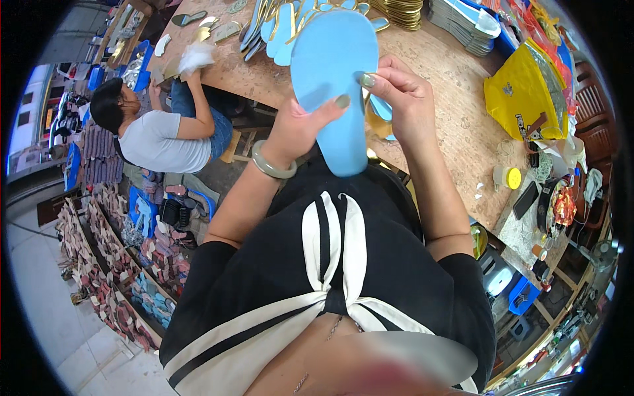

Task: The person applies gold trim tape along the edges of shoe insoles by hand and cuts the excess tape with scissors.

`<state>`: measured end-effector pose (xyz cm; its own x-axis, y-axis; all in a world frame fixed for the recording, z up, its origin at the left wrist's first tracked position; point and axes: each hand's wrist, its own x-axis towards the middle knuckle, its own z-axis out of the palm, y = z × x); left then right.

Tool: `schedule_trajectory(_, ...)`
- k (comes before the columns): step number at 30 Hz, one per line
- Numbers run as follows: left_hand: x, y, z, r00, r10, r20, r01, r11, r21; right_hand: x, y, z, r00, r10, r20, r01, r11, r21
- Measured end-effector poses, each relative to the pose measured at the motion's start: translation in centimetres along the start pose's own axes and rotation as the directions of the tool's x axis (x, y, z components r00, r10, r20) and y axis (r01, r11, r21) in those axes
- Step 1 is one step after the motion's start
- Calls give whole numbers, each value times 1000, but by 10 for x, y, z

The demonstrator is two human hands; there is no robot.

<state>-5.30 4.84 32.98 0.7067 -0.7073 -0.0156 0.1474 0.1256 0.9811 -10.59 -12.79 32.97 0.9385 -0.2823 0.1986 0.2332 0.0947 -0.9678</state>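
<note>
Between the left hand (302,127) and right hand (406,99), both pinching its edges, sits a light-blue sole (335,59).

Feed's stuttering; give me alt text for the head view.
A person's left hand and right hand hold a blue sole-shaped piece beside a worktable. More blue pieces lie toward its far side; a yellow bag is at right, a seated co-worker at left.
</note>
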Motion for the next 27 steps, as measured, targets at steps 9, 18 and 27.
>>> schedule_trajectory(9, 24, -9, 13, 991, 101, -83, -127, 893, -432, -2, 17, 16, 958, 280, -66, -268, 951, 152)
schedule_trajectory(18, 23, -4, -2, 992, 121, -40, -122, 817, -564, -9, 20, 18, 936, 353, -17, -346, 924, 163)
schedule_trajectory(27, 21, 4, 8, 973, 162, -165, -217, 887, -407, -10, 23, 25, 988, -123, 90, 148, 909, -389)
